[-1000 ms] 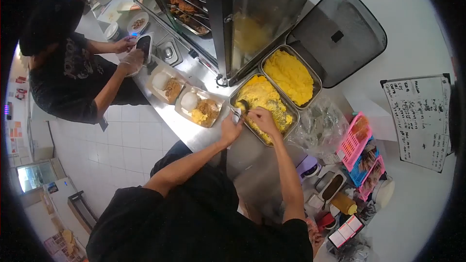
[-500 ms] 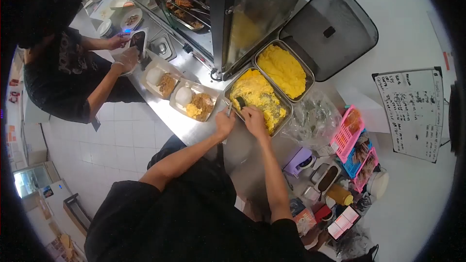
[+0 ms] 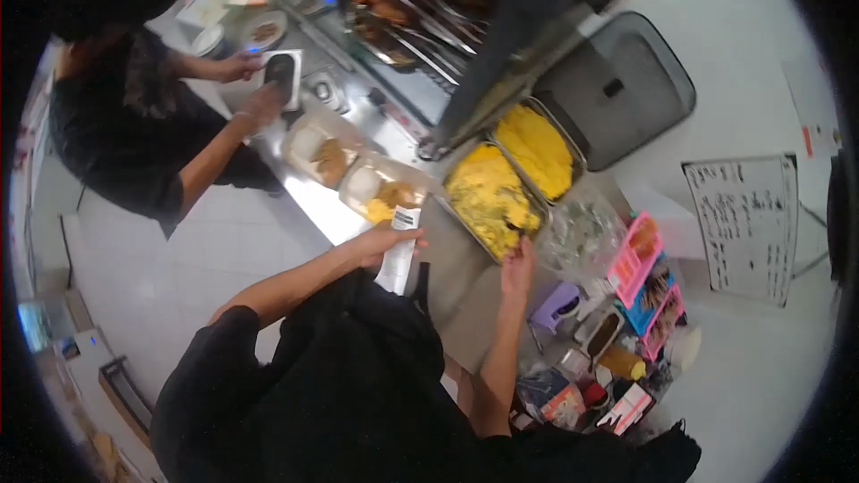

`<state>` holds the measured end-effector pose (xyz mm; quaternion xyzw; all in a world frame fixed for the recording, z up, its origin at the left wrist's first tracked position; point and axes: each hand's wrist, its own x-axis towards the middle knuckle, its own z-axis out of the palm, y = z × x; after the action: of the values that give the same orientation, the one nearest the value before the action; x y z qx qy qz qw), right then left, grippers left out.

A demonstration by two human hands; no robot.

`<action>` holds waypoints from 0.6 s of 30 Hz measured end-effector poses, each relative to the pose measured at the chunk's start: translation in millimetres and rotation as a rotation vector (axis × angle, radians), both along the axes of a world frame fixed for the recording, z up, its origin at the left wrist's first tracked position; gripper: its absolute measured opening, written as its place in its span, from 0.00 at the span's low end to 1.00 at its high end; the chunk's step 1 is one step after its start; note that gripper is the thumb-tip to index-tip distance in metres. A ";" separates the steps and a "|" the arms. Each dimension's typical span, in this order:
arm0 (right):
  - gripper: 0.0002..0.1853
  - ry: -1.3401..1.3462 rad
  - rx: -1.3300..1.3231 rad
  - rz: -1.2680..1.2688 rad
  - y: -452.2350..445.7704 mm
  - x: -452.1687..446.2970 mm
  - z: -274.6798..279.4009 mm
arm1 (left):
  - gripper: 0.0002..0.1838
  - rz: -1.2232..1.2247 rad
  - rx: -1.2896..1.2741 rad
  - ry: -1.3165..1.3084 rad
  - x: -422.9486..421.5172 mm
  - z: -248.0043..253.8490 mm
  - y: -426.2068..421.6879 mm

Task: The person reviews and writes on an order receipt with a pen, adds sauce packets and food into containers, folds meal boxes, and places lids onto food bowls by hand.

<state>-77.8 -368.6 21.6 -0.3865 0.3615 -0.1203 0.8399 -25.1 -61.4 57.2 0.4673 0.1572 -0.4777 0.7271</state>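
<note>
By the front edge of the steel counter, a limp, narrow paper slip is pinched by the fingers of the left hand. Whether anything is gripped by the right hand, at the near corner of a rectangular metal tray, cannot be told (its fingertips are blurred). Grease could be picked up if the slip is dipped into the open box just beyond; soft, lumpy yellow food could be knocked over the tray's thin rim by a jolt.
</note>
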 end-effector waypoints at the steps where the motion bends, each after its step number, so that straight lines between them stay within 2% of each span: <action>1: 0.08 -0.006 -0.033 -0.034 4.4 -1.0 -1.8 | 0.19 0.062 -0.034 -0.011 0.7 -2.7 14.7; 4: 0.08 0.053 -0.200 0.020 8.4 -3.4 -17.1 | 0.18 0.208 -0.059 0.006 4.2 1.7 55.1; 5: 0.08 -0.047 -0.257 0.009 -1.5 -5.4 -47.5 | 0.19 0.265 -0.093 0.023 3.4 0.1 67.4; 8: 0.09 0.089 -0.136 -0.109 14.3 1.1 -36.4 | 0.16 0.386 -0.062 0.031 2.1 -16.8 101.4; 11: 0.06 0.153 -0.253 -0.092 6.5 -0.3 -49.7 | 0.14 0.486 -0.208 0.056 7.2 -33.6 143.6; 14: 0.06 0.209 -0.266 -0.095 6.6 4.0 -45.2 | 0.17 0.660 -0.215 0.027 21.1 -35.8 177.1; 16: 0.07 0.220 -0.272 -0.155 9.5 3.3 -42.6 | 0.17 0.754 -0.056 0.056 30.1 -43.8 201.4; 18: 0.08 0.186 -0.311 -0.194 16.1 -3.2 -33.8 | 0.16 0.800 -0.048 0.061 36.4 -50.9 221.3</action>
<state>-81.0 -352.5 -12.2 -0.4844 0.4500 -0.2188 0.7176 11.3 159.9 6.3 0.3377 0.3369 -0.1742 0.8614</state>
